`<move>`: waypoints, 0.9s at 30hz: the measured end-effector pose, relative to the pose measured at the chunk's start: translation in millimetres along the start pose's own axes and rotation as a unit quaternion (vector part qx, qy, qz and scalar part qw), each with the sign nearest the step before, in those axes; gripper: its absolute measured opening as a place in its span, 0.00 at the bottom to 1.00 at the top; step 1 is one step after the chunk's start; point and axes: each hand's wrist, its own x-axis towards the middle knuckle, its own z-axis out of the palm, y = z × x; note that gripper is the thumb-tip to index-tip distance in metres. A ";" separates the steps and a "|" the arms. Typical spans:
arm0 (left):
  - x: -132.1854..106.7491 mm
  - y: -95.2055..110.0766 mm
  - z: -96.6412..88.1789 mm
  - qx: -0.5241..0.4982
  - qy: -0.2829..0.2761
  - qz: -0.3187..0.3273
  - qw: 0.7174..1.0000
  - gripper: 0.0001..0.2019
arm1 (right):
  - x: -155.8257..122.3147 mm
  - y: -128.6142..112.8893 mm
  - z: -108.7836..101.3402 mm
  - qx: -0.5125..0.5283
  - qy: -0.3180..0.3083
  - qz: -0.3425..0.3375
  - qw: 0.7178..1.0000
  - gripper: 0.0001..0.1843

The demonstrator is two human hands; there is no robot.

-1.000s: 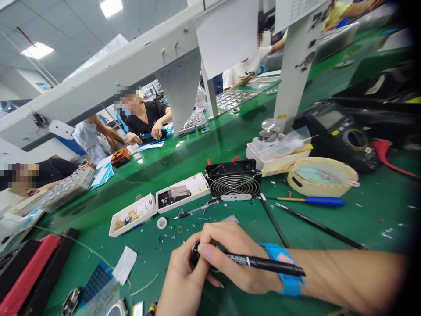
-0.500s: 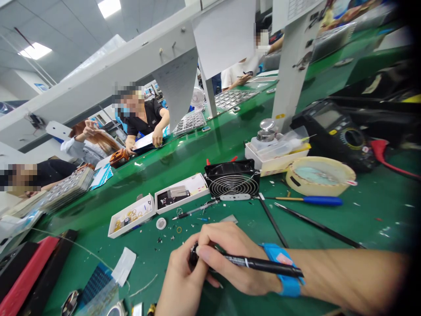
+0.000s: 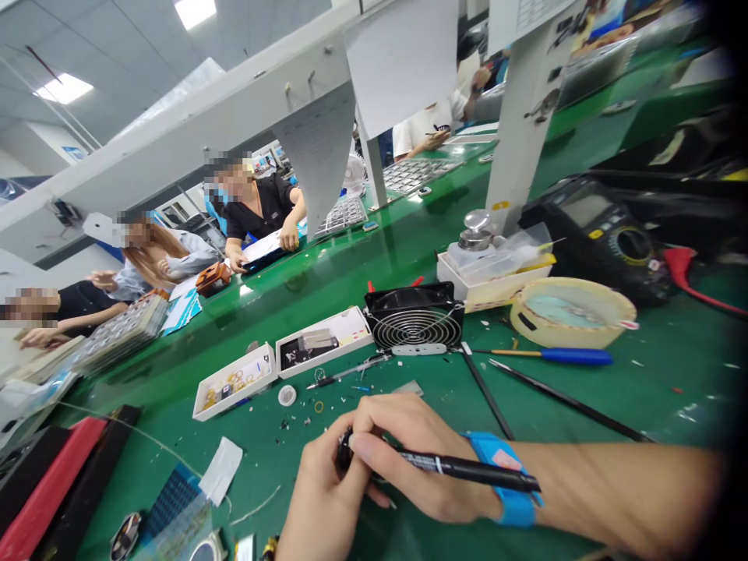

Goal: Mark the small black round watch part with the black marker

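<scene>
Nearest, the left hand (image 3: 327,487) pinches a small dark part (image 3: 343,453), mostly hidden by fingers, while the right hand (image 3: 418,460), its wrist wrapped in a blue band (image 3: 517,508), grips a black marker (image 3: 485,471) just beside it. Beyond them on the green worktop (image 3: 266,448) are two white trays (image 3: 245,399) and a black fan (image 3: 416,329); farther off, a person in black (image 3: 272,212) holds papers (image 3: 262,246).

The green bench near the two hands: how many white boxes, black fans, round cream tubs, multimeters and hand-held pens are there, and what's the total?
White boxes: 3
Black fan: 1
Round cream tub: 1
Multimeter: 1
Black pen in the right hand: 1
Total: 7
</scene>
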 end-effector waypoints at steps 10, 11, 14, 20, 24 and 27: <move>-1.3 1.5 0.5 0.001 0.006 0.006 1.000 0.20 | 1.2 0.3 0.0 -0.017 0.008 -0.002 1.000 0.14; -1.2 1.9 0.2 -0.005 0.004 0.002 1.000 0.20 | 1.7 -0.6 -0.4 -0.016 0.009 0.002 1.000 0.14; 0.1 2.7 -1.1 -0.034 -0.008 -0.020 0.999 0.21 | 4.2 -4.2 -4.5 -0.004 0.018 0.025 1.000 0.15; 3.3 4.2 -3.5 -0.125 -0.042 -0.052 0.990 0.25 | 12.5 -9.7 -22.6 0.028 0.088 0.096 0.991 0.16; 3.6 5.0 -4.5 -0.149 -0.038 -0.058 0.986 0.24 | 15.1 -11.7 -29.6 0.046 0.098 0.077 0.991 0.14; 3.9 5.2 -5.7 -0.150 -0.034 -0.057 0.986 0.23 | 14.7 -12.5 -29.7 0.045 0.087 0.065 0.993 0.13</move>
